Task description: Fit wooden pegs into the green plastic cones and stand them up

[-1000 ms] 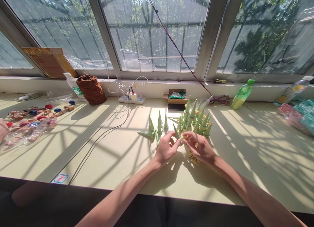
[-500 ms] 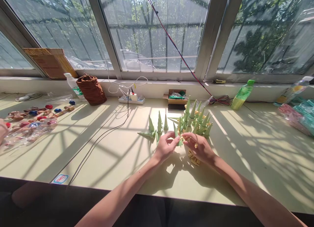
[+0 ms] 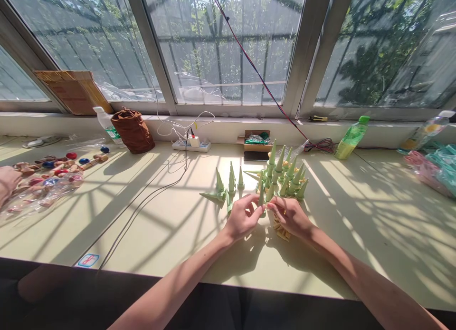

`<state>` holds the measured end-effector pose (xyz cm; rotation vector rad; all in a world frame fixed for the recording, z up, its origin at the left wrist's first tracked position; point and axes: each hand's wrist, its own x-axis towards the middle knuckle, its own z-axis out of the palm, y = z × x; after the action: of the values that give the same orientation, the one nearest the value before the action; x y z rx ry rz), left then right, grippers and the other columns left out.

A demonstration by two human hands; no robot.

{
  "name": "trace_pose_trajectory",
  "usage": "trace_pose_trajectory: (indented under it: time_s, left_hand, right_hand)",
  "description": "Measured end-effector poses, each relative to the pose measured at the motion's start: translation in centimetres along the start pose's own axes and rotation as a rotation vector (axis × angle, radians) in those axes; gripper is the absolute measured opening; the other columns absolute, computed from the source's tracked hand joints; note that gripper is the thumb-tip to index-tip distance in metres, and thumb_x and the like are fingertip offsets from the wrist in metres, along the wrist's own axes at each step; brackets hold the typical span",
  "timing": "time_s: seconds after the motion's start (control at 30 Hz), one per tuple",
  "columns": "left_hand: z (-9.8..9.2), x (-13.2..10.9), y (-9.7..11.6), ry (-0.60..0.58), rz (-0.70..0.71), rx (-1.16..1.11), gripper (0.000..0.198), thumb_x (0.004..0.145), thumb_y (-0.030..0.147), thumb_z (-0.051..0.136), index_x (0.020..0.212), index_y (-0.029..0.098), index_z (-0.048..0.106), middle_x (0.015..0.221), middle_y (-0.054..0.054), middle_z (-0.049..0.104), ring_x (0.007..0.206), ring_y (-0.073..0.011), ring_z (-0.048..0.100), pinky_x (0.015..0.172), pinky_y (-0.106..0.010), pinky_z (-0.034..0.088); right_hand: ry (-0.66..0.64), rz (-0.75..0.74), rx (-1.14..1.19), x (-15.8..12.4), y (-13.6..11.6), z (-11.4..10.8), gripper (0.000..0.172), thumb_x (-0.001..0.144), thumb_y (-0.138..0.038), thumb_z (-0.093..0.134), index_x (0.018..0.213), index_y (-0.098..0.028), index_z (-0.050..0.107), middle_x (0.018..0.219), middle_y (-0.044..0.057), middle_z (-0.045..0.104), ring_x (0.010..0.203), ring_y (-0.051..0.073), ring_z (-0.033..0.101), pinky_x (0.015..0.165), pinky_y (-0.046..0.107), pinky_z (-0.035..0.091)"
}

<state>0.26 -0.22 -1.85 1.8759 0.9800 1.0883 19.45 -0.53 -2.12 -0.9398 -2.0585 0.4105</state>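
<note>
Two grips pinch one green cone at the near edge of the cone cluster on the bench, your left hand and right hand both closed on it; a slip or wrist nudge could topple upright neighbours.

Left of the power strip sits a brown pouch; right of it, a small cardboard box and a green bottle
</note>
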Motion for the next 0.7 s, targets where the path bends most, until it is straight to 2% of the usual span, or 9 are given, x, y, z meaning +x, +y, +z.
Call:
trace_pose_trajectory:
  time_s: [0.23,0.33,0.4,0.47,0.57,0.7]
  left_hand:
    - [-0.32,-0.19,0.77,-0.074,0.102,0.062,0.021,0.091,0.025,0.056,0.107,0.017,0.067,0.091,-0.004,0.058,0.064,-0.0087,0.055,0.049,-0.016,0.048]
    - [-0.32,-0.20,0.97,-0.063,0.099,0.075,0.019,0.091,0.025,0.057,0.104,0.016,0.066,0.091,-0.005,0.059,0.063,-0.0085,0.054,0.049,-0.017,0.048]
    - [-0.23,-0.14,0.97,-0.041,0.073,0.063,0.018,0.091,0.025,0.057,0.103,0.015,0.066,0.091,-0.005,0.060,0.064,-0.0091,0.055,0.049,-0.017,0.047]
    - [-0.09,-0.02,0.88,-0.024,0.038,0.035,0.020,0.091,0.027,0.057,0.105,0.015,0.065,0.092,-0.006,0.062,0.065,-0.0103,0.056,0.049,-0.018,0.047]
    - [0.06,0.20,0.67,0.015,-0.033,-0.035,0.026,0.091,0.034,0.059,0.105,0.013,0.065,0.087,-0.006,0.063,0.066,-0.0121,0.059,0.049,-0.019,0.047]
    - [-0.03,0.44,0.66,0.040,-0.132,-0.187,0.031,0.088,0.043,0.063,0.094,0.012,0.066,0.068,-0.001,0.059,0.054,-0.0106,0.055,0.043,-0.019,0.041]
  right_hand:
    - [-0.004,-0.001,0.025,0.02,0.22,0.24,0.038,0.101,-0.028,0.041,0.065,-0.021,0.033,0.056,-0.006,0.031,0.047,0.008,0.030,0.047,0.024,0.027]
    - [0.016,0.015,0.020,0.02,0.18,0.31,0.040,0.102,-0.031,0.042,0.064,-0.021,0.033,0.056,-0.006,0.033,0.047,0.008,0.030,0.047,0.024,0.027]
    - [0.044,0.023,0.009,0.01,0.13,0.31,0.039,0.102,-0.032,0.043,0.065,-0.020,0.037,0.056,-0.005,0.039,0.048,0.008,0.034,0.048,0.023,0.031]
    - [0.068,0.038,0.003,-0.02,0.08,0.24,0.031,0.101,-0.031,0.044,0.073,-0.019,0.048,0.061,-0.003,0.049,0.051,0.010,0.043,0.051,0.023,0.037]
    - [0.088,0.059,-0.018,-0.06,-0.05,-0.02,0.015,0.099,-0.031,0.050,0.101,-0.018,0.057,0.068,-0.001,0.058,0.055,0.012,0.051,0.055,0.024,0.043]
    - [0.064,0.023,-0.043,-0.01,-0.25,-0.38,0.026,0.095,-0.031,0.057,0.117,-0.018,0.057,0.069,-0.001,0.061,0.051,0.012,0.050,0.054,0.025,0.044]
